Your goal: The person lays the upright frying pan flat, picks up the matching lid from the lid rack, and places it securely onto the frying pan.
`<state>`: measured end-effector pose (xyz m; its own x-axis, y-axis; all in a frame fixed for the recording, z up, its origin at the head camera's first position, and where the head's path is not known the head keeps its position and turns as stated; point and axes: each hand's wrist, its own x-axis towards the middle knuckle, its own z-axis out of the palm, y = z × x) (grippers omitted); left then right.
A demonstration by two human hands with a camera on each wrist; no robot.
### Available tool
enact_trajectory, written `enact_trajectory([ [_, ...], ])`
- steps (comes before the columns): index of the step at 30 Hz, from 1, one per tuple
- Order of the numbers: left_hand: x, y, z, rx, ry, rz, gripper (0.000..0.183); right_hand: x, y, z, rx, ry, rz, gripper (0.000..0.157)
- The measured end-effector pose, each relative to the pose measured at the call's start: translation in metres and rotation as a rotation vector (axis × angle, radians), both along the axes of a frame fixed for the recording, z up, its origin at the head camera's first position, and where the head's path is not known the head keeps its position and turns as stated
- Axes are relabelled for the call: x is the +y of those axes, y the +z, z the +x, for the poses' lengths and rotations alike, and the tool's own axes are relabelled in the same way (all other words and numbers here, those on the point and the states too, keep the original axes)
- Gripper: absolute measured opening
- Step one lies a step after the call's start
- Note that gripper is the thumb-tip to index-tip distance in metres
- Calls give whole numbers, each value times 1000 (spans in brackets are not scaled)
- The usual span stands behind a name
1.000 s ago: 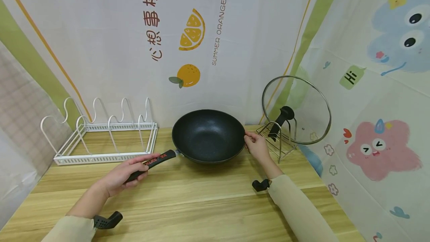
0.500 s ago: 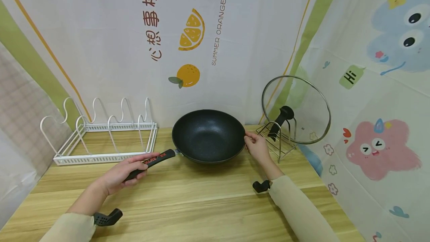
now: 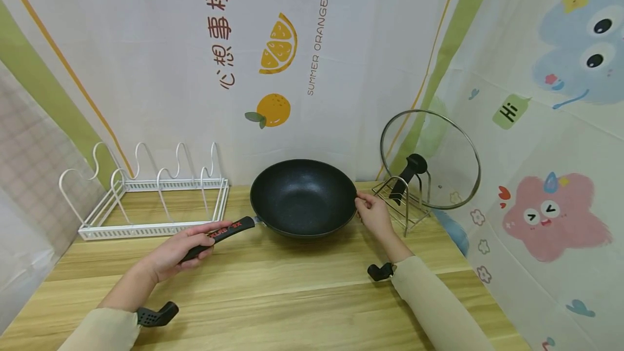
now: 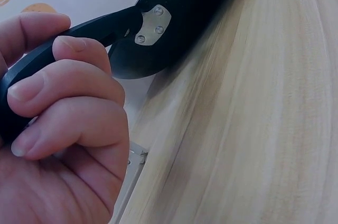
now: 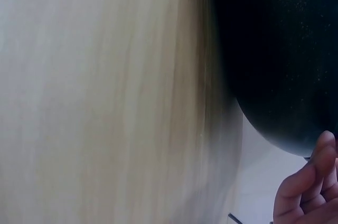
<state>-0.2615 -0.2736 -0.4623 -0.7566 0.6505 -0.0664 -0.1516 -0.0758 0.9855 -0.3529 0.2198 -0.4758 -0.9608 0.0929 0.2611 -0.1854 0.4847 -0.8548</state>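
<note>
A black wok (image 3: 304,199) sits at the back middle of the wooden table, its hollow side tipped toward the head camera. My left hand (image 3: 177,251) grips its long black handle (image 3: 234,228), which has red lettering. In the left wrist view the fingers (image 4: 79,84) curl round the handle, and a riveted metal bracket (image 4: 154,26) joins it to the wok. My right hand (image 3: 374,213) pinches the wok's right rim between thumb and fingers. Only part of that hand (image 5: 311,187) shows in the right wrist view, at the dark underside.
A white metal rack (image 3: 156,229) with upright loops stands at the back left. At the back right, a wire stand (image 3: 407,221) bears a glass lid (image 3: 450,150) with a black knob (image 3: 415,164). A printed curtain (image 3: 341,96) hangs close behind the wok.
Almost nothing differs. Both hands keep their hold on the wok, which stays in place apart from a very slight shift in the view.
</note>
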Motion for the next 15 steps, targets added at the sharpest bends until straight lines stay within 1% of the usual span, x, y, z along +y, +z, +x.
enact_trajectory([
  [5, 1, 0, 0, 0, -11, 8, 52, 1, 0, 2, -2, -17, 31, 35],
  [8, 1, 1, 1, 7, -11, 0, 52, 2, 2, 3, -10, -12, 49, 35],
  [15, 1, 3, 2, 18, 9, -34, 52, 8, 8, 4, -57, 60, 99, 40],
])
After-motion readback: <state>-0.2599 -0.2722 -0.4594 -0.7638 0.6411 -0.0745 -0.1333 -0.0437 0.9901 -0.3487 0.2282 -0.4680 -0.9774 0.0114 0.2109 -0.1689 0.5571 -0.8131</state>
